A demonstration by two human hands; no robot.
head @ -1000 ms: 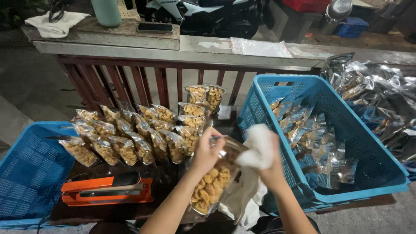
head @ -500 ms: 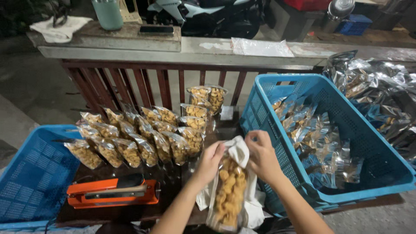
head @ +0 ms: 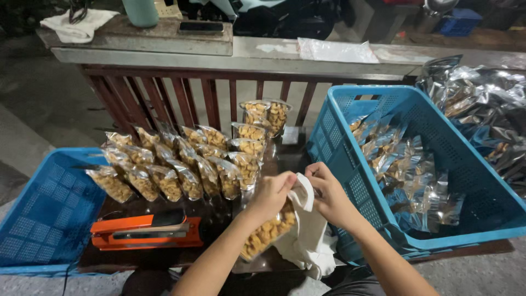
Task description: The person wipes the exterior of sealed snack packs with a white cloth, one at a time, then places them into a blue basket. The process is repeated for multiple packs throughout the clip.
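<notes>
My left hand (head: pixel 271 194) grips the top of a clear pouch of golden snacks (head: pixel 264 234), held tilted over the dark table (head: pixel 219 216). My right hand (head: pixel 329 193) pinches a white cloth (head: pixel 308 235) against the pouch's mouth; the cloth hangs down below both hands. Just beyond them, rows of filled snack pouches (head: pixel 181 170) stand on the table. An orange heat sealer (head: pixel 145 231) lies to the left of my left forearm.
A blue crate (head: pixel 350 181) holding silver-backed pouches sits at the right, touching my right wrist. Another blue crate (head: pixel 46 211) is at the left. Loose silver bags (head: pixel 482 104) pile at the far right. A red railing (head: pixel 181 96) and concrete ledge (head: pixel 263 52) stand behind.
The pouch has come lower and nearer, and its top is now between both hands. The cloth moved from my raised right hand down onto the pouch's mouth.
</notes>
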